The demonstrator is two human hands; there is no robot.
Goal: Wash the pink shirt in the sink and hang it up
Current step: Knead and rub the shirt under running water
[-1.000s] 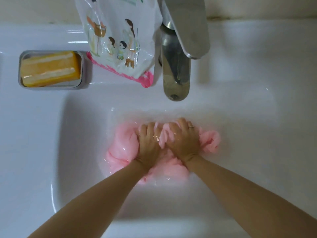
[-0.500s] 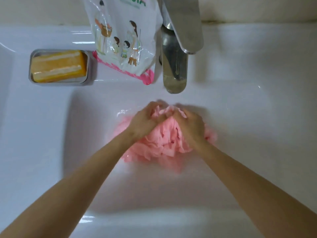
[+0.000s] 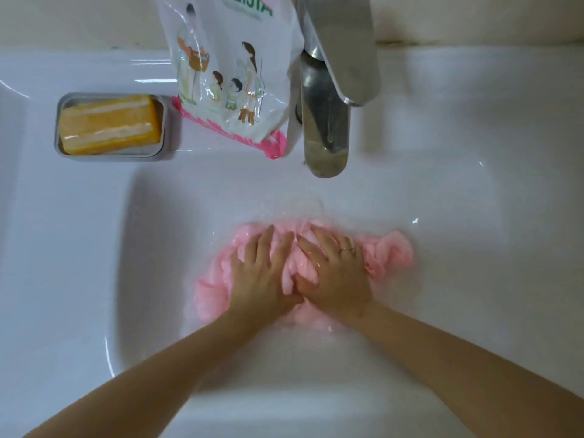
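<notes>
Shirt (image 3: 390, 254): pink, bunched, wet, centre frame, in sink (image 3: 79, 248) below tap (image 3: 325, 121).
Left hand (image 3: 262, 275): fingers extended, pressing flat on shirt.
Right hand (image 3: 336, 276): same, just beside it.
Upper left: soap (image 3: 109, 124), bag (image 3: 230, 74).

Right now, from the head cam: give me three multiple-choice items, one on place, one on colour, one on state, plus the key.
1. Where is the soap dish?
A) left of the detergent bag
B) on the floor
C) on a wall shelf

2. What colour is the soap bar?
A) green
B) orange-yellow
C) blue

3. What are the left hand and right hand doing?
A) lifted clear
B) holding the soap bar
C) pressing on the pink shirt in the sink

Key: 1 A, the dish stands at the bag's left. 2 B, the bar is orange-yellow with pale streaks. 3 C, spread fingers lie on the wet cloth.
</notes>
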